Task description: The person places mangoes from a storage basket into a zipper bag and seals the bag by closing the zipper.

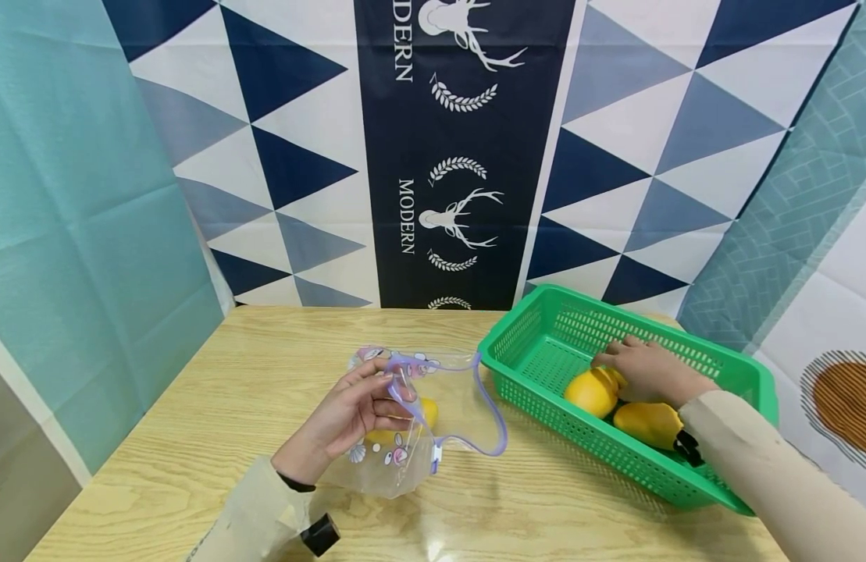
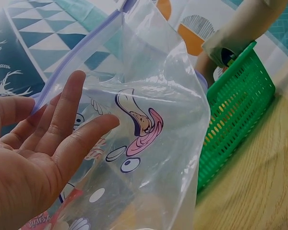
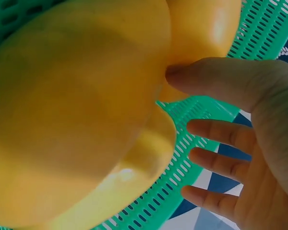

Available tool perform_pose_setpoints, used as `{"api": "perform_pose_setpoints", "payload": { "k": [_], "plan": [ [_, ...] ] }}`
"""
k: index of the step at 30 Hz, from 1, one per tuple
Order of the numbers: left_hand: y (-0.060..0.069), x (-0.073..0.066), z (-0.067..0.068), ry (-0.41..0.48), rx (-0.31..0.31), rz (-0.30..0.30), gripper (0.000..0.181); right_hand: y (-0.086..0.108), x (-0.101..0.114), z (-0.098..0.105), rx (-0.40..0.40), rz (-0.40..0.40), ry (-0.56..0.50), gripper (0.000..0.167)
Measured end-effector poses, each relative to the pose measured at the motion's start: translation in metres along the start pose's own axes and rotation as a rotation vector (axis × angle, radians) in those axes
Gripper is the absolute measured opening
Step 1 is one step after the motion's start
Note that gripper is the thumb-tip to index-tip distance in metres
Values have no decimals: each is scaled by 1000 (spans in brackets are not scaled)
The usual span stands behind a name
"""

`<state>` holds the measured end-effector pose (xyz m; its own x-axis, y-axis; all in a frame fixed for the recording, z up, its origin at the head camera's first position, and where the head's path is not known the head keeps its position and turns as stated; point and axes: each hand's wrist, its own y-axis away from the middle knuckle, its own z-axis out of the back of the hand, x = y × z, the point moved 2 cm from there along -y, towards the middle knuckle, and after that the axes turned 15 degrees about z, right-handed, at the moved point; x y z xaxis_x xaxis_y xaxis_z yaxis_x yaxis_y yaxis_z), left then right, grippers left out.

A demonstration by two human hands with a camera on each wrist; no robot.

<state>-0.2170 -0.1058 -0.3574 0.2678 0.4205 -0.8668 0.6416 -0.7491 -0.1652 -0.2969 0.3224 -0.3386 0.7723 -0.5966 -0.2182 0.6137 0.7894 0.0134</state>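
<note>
Head view: with bag (image 1: 422, 446) pinched in left hand (image 1: 353, 414), curl spread-apart right hand (image 1: 646, 371) lightly round yellow fruit (image 1: 589, 393) beside it.

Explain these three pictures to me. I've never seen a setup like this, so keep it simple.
There is no machine here, just a person working with two bare hands. The widest picture comes from a camera worn on the head, looking forward and down. The other two come from cameras on the wrists, each watching its own hand.

On the wooden table are a clear bag with a purple rim and a green basket holding yellow fruits. Something yellow also shows through the bag.

The left hand pinches the bag by its rim. The right hand reaches into the basket; its thumb seems to touch a fruit, while its other fingers are spread, so no firm grip shows.
</note>
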Motion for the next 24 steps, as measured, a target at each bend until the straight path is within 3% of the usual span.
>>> {"api": "perform_pose_setpoints", "payload": {
  "k": [12, 24],
  "plan": [
    [0, 1, -1, 0, -21, 8, 34, -3, -1, -7, 37, -32, -77, 48],
    [-1, 2, -1, 3, -15, 7, 34, -6, -6, -18, 8, 33, -74, 59]
  ]
}}
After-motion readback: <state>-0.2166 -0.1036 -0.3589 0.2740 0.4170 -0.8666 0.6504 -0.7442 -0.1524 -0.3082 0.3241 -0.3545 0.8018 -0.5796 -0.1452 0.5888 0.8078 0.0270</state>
